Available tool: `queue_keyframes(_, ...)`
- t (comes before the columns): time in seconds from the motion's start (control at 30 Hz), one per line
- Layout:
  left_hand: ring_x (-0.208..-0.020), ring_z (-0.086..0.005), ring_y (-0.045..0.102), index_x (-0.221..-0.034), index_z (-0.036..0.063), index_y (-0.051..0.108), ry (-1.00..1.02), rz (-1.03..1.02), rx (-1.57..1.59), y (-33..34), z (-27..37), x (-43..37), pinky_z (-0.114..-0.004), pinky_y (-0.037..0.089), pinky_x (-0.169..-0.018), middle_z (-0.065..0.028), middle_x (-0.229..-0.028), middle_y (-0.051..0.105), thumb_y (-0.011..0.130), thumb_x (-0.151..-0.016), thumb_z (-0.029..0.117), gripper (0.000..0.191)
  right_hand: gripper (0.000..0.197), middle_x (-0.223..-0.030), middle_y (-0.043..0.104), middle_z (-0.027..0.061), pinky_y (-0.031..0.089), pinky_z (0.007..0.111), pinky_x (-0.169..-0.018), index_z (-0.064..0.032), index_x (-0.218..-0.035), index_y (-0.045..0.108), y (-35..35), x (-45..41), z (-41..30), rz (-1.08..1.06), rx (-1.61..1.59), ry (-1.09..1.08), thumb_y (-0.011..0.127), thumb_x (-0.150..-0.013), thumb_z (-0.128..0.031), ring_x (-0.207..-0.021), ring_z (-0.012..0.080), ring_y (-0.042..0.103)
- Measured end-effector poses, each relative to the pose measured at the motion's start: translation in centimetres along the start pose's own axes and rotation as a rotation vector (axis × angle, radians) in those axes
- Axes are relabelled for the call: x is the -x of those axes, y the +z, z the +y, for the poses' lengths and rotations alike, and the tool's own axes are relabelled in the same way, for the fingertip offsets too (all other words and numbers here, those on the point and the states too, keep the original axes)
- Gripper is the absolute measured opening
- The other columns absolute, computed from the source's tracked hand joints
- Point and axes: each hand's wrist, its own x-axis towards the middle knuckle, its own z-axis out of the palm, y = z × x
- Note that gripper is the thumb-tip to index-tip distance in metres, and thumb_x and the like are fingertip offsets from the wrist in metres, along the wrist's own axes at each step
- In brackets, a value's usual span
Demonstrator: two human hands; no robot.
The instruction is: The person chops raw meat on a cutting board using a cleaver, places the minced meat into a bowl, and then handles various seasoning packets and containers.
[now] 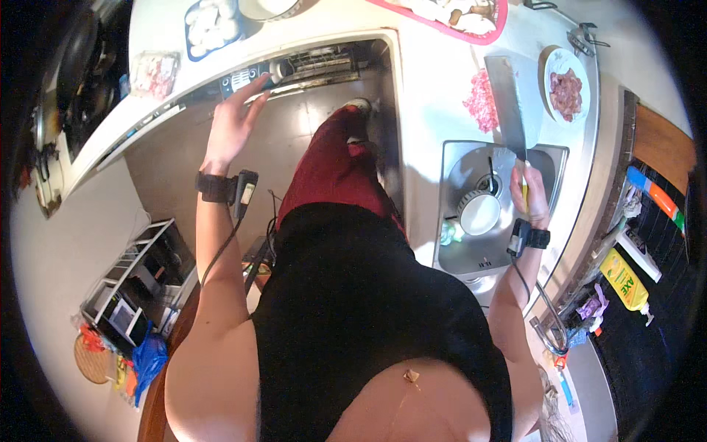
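My right hand (531, 190) grips the yellow handle of a cleaver (507, 102) above the sink. Its broad blade reaches over a pale cutting board (531, 110), beside a heap of minced meat (481, 102). My left hand (235, 124) is held out over the floor with its fingers apart and nothing in them. Its fingertips overlap a dark blue patterned container (248, 76) near the counter's front edge; whether they touch it I cannot tell. A white bowl (479, 214) sits in the steel sink (464, 259) below my right hand.
A plate of cut meat (566, 94) stands by the wall. A pink-rimmed tray of mushrooms (469, 33), a blue tray of white round items (212, 27) and a clear pack (154, 74) lie on the counter. A yellow soap bottle (624, 279) and a curved faucet (552, 337) are at the right.
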Motion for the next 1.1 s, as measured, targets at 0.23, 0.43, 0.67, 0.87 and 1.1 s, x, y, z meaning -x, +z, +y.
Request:
queue_keyframes(0.23,-0.110,-0.0248,0.053,-0.117,0.0074,0.054,-0.002,-0.057,0.030,0.6,-0.2,-0.2,-0.032,0.041,-0.091,-0.0132,-0.115,0.057,0.054,-0.087,0.019,0.033,0.036,-0.046,0.042,-0.0032,0.024,0.019,-0.030,-0.0072,-0.073,0.051,0.1,-0.2,0.4,0.075,0.043,0.057,0.042,-0.092,-0.036,-0.032,0.0045,0.034)
queue_keyframes(0.43,-0.109,-0.0249,0.053,-0.117,0.0057,0.054,-0.006,-0.052,0.003,1.7,-0.3,-1.4,-0.031,0.041,-0.091,-0.0142,-0.114,0.057,0.053,-0.087,0.019,0.032,0.038,-0.044,0.038,-0.0041,0.020,0.018,-0.029,-0.0075,-0.073,0.048,0.2,-1.7,-0.2,0.036,0.080,0.102,0.040,-0.093,-0.038,-0.030,0.0037,0.030)
queue_keyframes(0.67,-0.108,-0.0248,0.054,-0.116,0.0037,0.054,0.039,-0.096,0.023,2.4,0.8,-1.6,-0.032,0.041,-0.090,-0.0142,-0.113,0.058,0.053,-0.087,0.017,0.032,0.039,-0.047,0.043,-0.0030,0.021,0.018,-0.029,-0.0079,-0.072,0.049,-0.7,-1.7,-0.3,0.003,0.002,0.108,0.040,-0.093,-0.039,-0.032,0.0035,0.032)
queue_keyframes(0.87,-0.110,-0.0254,0.053,-0.117,0.0050,0.053,0.027,-0.133,0.033,3.0,1.0,-2.6,-0.032,0.041,-0.091,-0.0148,-0.114,0.057,0.052,-0.088,0.016,0.031,0.038,-0.049,0.042,-0.0035,0.020,0.018,-0.030,-0.0071,-0.074,0.051,0.0,-1.8,0.7,-0.067,-0.049,0.039,0.042,-0.092,-0.040,-0.033,0.0034,0.032)
queue_keyframes(1.1,-0.111,-0.0194,0.051,-0.122,0.0023,0.049,0.019,-0.196,0.026,2.8,1.2,-2.9,-0.030,0.040,-0.092,-0.0120,-0.119,0.055,0.049,-0.090,0.017,0.034,0.036,-0.048,0.042,-0.0035,0.021,0.018,-0.031,-0.0076,-0.073,0.050,-0.3,-1.5,0.0,-0.065,-0.056,0.047,0.043,-0.092,-0.037,-0.034,0.0027,0.032)
